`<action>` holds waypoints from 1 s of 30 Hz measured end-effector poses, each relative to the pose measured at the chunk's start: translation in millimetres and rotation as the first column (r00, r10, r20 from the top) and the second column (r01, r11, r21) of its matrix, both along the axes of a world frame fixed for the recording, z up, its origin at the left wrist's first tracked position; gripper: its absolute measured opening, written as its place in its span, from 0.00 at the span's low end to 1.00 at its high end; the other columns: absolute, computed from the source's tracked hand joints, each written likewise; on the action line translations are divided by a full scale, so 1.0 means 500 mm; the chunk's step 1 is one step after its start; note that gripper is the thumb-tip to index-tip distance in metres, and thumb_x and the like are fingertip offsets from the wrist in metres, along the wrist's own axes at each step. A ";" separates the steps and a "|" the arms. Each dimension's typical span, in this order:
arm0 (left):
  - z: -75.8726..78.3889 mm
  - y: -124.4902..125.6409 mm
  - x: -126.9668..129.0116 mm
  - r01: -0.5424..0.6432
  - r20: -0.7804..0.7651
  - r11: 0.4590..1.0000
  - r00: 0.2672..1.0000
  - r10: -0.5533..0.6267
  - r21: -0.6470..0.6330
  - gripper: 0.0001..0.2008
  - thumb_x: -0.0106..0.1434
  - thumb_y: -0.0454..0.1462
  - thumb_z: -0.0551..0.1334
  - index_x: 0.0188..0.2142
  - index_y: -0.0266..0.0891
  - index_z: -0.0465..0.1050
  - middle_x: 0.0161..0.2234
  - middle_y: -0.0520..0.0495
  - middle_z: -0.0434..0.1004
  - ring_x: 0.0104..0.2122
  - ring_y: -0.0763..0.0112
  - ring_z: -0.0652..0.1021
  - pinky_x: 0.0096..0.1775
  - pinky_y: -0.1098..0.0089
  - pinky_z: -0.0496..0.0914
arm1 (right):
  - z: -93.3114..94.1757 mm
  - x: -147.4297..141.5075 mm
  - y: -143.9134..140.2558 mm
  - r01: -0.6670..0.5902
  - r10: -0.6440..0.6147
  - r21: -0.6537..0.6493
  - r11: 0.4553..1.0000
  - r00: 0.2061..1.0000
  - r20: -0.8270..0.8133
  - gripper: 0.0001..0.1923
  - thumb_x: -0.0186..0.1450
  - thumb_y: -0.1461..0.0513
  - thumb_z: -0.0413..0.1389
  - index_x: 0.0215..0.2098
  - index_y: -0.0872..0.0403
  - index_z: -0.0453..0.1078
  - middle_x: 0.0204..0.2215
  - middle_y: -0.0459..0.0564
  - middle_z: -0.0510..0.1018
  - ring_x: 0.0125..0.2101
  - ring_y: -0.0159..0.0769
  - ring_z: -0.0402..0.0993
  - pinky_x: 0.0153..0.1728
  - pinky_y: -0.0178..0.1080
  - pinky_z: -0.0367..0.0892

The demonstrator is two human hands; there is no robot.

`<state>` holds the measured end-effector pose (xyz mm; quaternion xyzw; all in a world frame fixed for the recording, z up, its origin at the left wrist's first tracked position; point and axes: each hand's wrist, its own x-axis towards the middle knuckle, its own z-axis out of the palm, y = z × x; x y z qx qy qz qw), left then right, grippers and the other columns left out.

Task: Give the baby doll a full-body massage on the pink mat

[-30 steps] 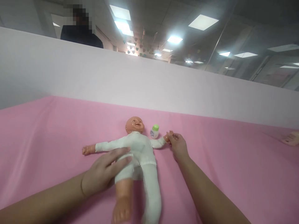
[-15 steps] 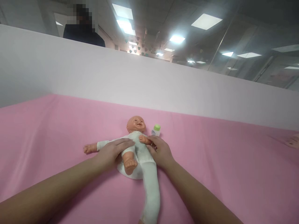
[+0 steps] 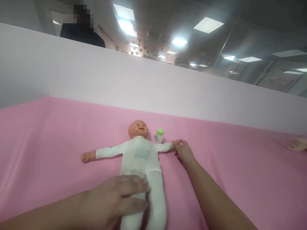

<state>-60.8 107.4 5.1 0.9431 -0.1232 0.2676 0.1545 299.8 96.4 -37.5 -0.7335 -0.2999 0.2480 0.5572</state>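
A baby doll (image 3: pixel 139 163) in a white cloth body lies face up, its bald plastic head pointing away from me. My left hand (image 3: pixel 124 193) is wrapped over the doll's leg on the left, below the hip. With its fingers closed, my right hand (image 3: pixel 184 151) holds the doll's small plastic hand on the right, and that arm is stretched out sideways. The doll's other arm lies straight out to the left, untouched. Beside the doll's head stands a small clear bottle (image 3: pixel 158 138) with a green cap. The doll's feet are out of view.
A pink cover (image 3: pixel 230 179) lies over the work surface, with a white wall panel (image 3: pixel 153 86) behind it. At the far right edge sits a pale beige object (image 3: pixel 297 144) that I cannot make out. Beyond the panel, a person in dark clothes (image 3: pixel 82 33) is visible.
The doll's raised left-side leg now lies straight, my left hand having moved down toward me with it. My right hand has drawn the doll's arm from its chest out to the right.
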 end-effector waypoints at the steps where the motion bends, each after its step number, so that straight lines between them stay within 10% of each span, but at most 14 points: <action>1: -0.002 0.001 0.000 0.002 0.004 1.000 1.000 -0.002 -0.002 0.23 0.62 0.35 0.62 0.57 0.45 0.66 0.58 0.39 0.76 0.57 0.54 0.77 0.61 0.58 0.70 | 0.001 0.005 -0.001 0.011 -0.011 -0.016 1.000 1.000 -0.015 0.40 0.57 0.51 0.66 0.62 0.54 0.59 0.21 0.43 0.75 0.17 0.34 0.66 0.15 0.33 0.57; 6: -0.023 0.021 0.000 -0.112 0.116 0.986 0.985 0.126 -0.120 0.27 0.63 0.30 0.58 0.61 0.50 0.64 0.61 0.41 0.73 0.56 0.58 0.77 0.53 0.62 0.76 | 0.014 -0.001 -0.003 -0.020 0.024 0.050 0.999 0.995 -0.096 0.37 0.55 0.52 0.69 0.57 0.55 0.63 0.23 0.44 0.76 0.18 0.32 0.67 0.17 0.33 0.60; 12: -0.039 0.090 0.009 -0.395 0.102 0.904 0.905 0.414 -0.160 0.25 0.65 0.25 0.52 0.57 0.45 0.72 0.60 0.42 0.73 0.57 0.60 0.77 0.54 0.60 0.75 | 0.032 -0.090 -0.010 -0.115 0.068 0.222 0.968 0.975 0.210 0.31 0.57 0.51 0.67 0.56 0.51 0.68 0.39 0.50 0.81 0.28 0.34 0.75 0.29 0.37 0.72; 20: -0.052 0.141 0.030 -0.451 -0.024 0.875 0.891 0.454 -0.177 0.25 0.62 0.27 0.57 0.56 0.48 0.76 0.58 0.48 0.77 0.57 0.61 0.77 0.58 0.63 0.72 | 0.029 -0.195 -0.011 -0.515 0.355 0.054 0.855 0.658 0.664 0.17 0.64 0.61 0.57 0.52 0.45 0.77 0.49 0.48 0.80 0.46 0.40 0.77 0.49 0.43 0.71; 26: -0.030 0.110 0.005 -0.401 -0.004 0.902 0.914 0.405 -0.162 0.24 0.64 0.27 0.55 0.57 0.47 0.73 0.61 0.47 0.74 0.58 0.62 0.76 0.57 0.62 0.72 | 0.029 -0.160 -0.009 -0.351 0.290 -0.002 0.936 0.772 0.565 0.19 0.63 0.55 0.60 0.52 0.50 0.75 0.32 0.46 0.80 0.25 0.34 0.70 0.31 0.39 0.70; 30: 0.001 0.061 -0.017 -0.244 0.068 0.964 0.965 0.251 -0.106 0.26 0.64 0.27 0.55 0.59 0.50 0.68 0.62 0.46 0.72 0.57 0.64 0.76 0.55 0.63 0.74 | 0.027 -0.110 -0.011 -0.259 0.199 0.122 0.958 0.909 0.367 0.28 0.64 0.50 0.59 0.59 0.50 0.67 0.39 0.49 0.81 0.25 0.33 0.72 0.28 0.37 0.70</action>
